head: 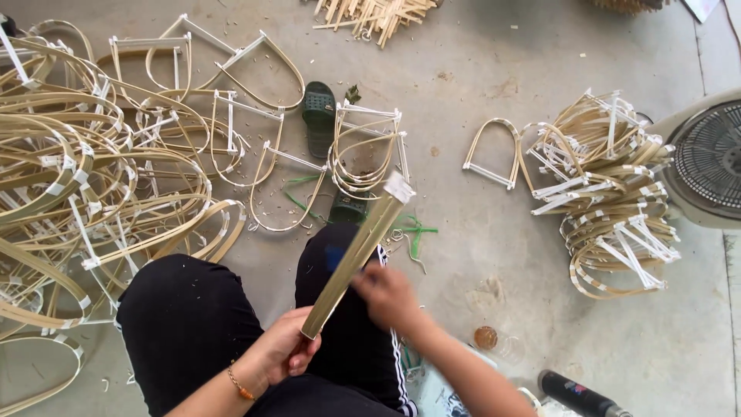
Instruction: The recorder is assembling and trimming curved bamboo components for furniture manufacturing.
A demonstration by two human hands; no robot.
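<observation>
Both hands work on 1 long bamboo strip (356, 255) held over the lap; the left hand (282, 355) is closed around its near end, and the right hand (390, 297) is blurry, fingers curled on the strip a bit higher up, near the middle. I think the strip is being gripped and readied for bending, like the bent loops (100, 185) piled on the floor at the left and the neat stack (610, 185) at the right; the next move calls for a firm hold at the bottom and a slow, even pull, so it curves and does not snap.
</observation>
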